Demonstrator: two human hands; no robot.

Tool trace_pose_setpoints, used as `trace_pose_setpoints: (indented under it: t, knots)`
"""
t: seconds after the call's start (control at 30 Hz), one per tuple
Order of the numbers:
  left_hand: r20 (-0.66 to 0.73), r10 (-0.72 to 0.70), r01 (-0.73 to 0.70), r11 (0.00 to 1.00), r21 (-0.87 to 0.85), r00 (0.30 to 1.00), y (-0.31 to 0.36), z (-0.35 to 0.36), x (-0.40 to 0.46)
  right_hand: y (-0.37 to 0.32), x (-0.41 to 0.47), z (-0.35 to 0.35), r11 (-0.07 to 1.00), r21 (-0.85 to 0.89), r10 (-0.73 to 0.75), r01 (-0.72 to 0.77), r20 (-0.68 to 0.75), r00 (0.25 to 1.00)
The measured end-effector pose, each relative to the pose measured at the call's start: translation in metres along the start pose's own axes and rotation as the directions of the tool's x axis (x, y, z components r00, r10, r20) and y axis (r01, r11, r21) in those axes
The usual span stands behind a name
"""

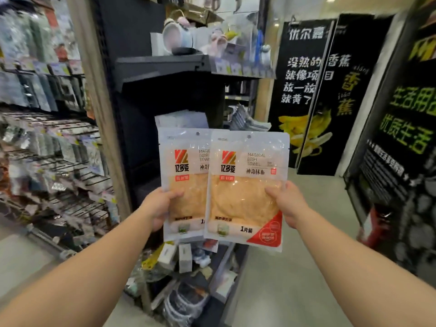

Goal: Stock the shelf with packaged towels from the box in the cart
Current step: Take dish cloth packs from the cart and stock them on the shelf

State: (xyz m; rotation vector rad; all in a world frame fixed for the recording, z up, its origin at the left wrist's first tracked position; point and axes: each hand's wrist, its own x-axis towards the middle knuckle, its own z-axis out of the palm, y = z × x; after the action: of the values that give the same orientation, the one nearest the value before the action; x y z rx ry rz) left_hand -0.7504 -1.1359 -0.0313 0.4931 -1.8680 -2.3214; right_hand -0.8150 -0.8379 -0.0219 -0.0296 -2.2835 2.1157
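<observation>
Clear plastic is wrapping two flat towel packs, each showing a pale orange cloth inside, a red-and-orange logo, the words "Magical Dish Towel" and a small hang hole at the top. The right pack point(245, 190) is carrying a red corner patch at its bottom edge and is overlapping the near edge of the left pack point(184, 185). A person is holding them upright, side by side, at arm's length. The left hand point(160, 206) is gripping the left pack's outer edge, thumb lying across the front; the right hand point(286, 201) is pinching the right pack's outer edge the same way. A third, paler pack point(181, 120) is peeking up behind the two, above the hands. Beyond the hands a dark shelf unit point(165, 64) is standing, with ornaments up top and small boxed goods point(184, 258) sitting low beneath the packs. Left of the left hand, racks of hanging packets point(52, 147) are running along the aisle. Right of the right hand, black banners with bananas point(306, 128) are lining the wall.
</observation>
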Motion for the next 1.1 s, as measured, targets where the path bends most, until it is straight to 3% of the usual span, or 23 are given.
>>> trace_pose_setpoints:
  t: [0.23,0.57,0.9,1.1]
  knots:
    - [0.151,0.002,-0.010,0.999,0.048,0.989,0.020,0.041,0.078,-0.011,0.070,-0.025,0.999,-0.004,-0.045,0.045,-0.103,0.994]
    - [0.250,0.074,-0.103,0.989,0.102,0.965,0.034,0.095,0.158,-0.009,0.140,-0.051,0.995,0.050,-0.076,0.082,-0.120,0.990]
    - [0.114,0.071,-0.080,0.994,0.078,0.991,0.019,0.151,0.187,0.006,0.237,-0.079,0.998,0.064,-0.015,0.013,0.032,0.999]
    - [-0.087,0.056,-0.056,0.998,0.002,0.995,-0.005,0.196,0.189,0.004,0.288,-0.111,0.998,0.055,-0.019,0.009,0.193,0.981]
